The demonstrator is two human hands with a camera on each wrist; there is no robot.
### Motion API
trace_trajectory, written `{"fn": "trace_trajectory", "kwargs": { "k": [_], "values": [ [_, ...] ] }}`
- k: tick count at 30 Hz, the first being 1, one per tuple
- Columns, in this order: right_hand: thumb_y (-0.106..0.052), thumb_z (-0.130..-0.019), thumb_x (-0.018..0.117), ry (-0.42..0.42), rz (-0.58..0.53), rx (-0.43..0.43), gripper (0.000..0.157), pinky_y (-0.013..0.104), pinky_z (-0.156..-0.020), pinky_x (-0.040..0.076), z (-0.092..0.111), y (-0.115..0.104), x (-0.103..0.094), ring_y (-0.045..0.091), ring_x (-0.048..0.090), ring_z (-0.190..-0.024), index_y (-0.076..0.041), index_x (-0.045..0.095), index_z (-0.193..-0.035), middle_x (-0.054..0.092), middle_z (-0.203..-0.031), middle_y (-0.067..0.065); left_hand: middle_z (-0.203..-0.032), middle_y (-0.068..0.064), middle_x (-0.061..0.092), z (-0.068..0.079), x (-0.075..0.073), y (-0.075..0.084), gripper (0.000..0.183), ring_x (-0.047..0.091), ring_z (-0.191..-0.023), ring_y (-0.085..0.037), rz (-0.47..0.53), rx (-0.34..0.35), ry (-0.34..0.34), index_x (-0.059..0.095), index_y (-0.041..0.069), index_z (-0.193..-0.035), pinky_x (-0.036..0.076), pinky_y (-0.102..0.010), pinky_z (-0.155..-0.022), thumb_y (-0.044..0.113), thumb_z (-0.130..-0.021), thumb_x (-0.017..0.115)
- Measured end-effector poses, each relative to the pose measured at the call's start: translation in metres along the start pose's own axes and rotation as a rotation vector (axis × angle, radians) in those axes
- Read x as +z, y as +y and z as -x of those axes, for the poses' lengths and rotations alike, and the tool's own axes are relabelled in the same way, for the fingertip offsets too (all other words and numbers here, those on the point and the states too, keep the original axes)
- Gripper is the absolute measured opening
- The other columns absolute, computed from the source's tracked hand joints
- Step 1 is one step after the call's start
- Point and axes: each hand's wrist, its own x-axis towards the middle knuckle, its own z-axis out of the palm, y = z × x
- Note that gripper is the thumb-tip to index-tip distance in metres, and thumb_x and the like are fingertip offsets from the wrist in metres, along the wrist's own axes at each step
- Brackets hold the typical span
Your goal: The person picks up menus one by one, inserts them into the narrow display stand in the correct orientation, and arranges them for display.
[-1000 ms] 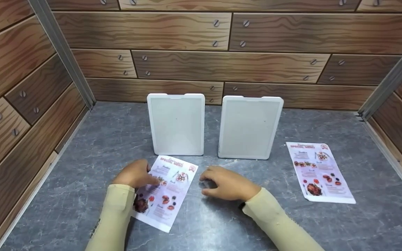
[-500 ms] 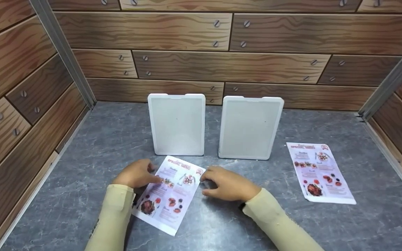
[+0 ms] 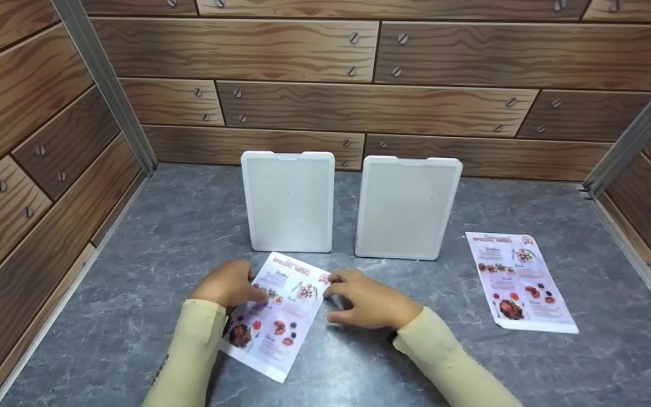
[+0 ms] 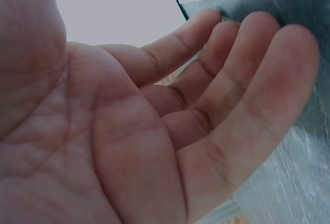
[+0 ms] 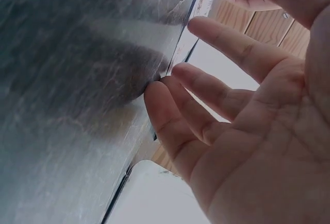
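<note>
A printed menu sheet (image 3: 280, 322) lies aslant on the grey table, its heading end at the foot of the left white panel. My left hand (image 3: 226, 285) is at its left edge, with the thumb over the printed face. The left wrist view shows the fingers of my left hand (image 4: 221, 95) loosely bent, with nothing enclosed by them. At the upper right edge of the sheet are the fingertips of my right hand (image 3: 373, 302), thumb lower and apart from the fingers. In the right wrist view my right hand (image 5: 258, 116) has its fingers extended, fingertips down by the tabletop.
Two white rectangular panels with raised rims, a left panel (image 3: 289, 203) and a right panel (image 3: 407, 209), stand side by side behind the hands. A second menu sheet (image 3: 520, 282) lies at the right. Wood-patterned walls (image 3: 303, 51) enclose the back and sides.
The menu sheet has slid a little to the right, bringing its upper right edge to my right fingertips. My left hand has shifted slightly right; the right hand stays nearly where it was.
</note>
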Motion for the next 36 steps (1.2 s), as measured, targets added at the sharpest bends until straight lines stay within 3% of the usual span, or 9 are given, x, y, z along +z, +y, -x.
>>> {"fn": "trace_trajectory", "kwargs": {
  "k": [9,18,26,36],
  "values": [
    [-0.029,-0.094,0.075,0.016,-0.013,0.005,0.037,0.053,-0.113,0.041,0.001,0.001,0.000,0.035,0.049,-0.135,-0.008,0.068,-0.124,0.052,-0.145,0.018,-0.085,-0.007,0.063,-0.001,0.007,0.005,0.033,0.060,-0.075,-0.023,-0.022,0.036,-0.005,0.064,0.004,-0.097,0.046,-0.034,-0.064,0.019,-0.080,0.087],
    [-0.029,-0.094,0.075,0.023,-0.020,0.036,0.041,0.055,-0.113,0.040,0.001,0.001,-0.001,0.038,0.047,-0.137,-0.008,0.067,-0.129,0.049,-0.147,0.021,-0.088,-0.009,0.065,-0.002,0.005,0.002,0.034,0.062,-0.077,-0.025,-0.072,0.020,0.097,0.068,0.001,-0.102,0.052,-0.041,-0.069,0.019,-0.080,0.088],
    [-0.028,-0.094,0.075,0.003,-0.029,0.030,0.042,0.055,-0.115,0.038,0.002,0.003,-0.001,0.041,0.044,-0.140,-0.007,0.066,-0.130,0.046,-0.151,0.024,-0.074,-0.007,0.063,0.000,0.008,0.007,0.028,0.059,-0.066,-0.022,-0.074,0.035,0.091,0.063,0.006,-0.078,0.043,-0.032,-0.056,0.013,-0.072,0.090],
    [-0.029,-0.095,0.074,-0.016,-0.038,0.050,0.050,0.055,-0.115,0.037,0.002,0.002,-0.003,0.040,0.044,-0.141,-0.007,0.063,-0.138,0.045,-0.152,0.023,-0.071,-0.006,0.061,-0.004,0.013,0.009,0.027,0.055,-0.061,-0.018,-0.037,0.042,0.058,0.064,0.006,-0.076,0.042,-0.028,-0.051,0.016,-0.075,0.089]
  ]
}}
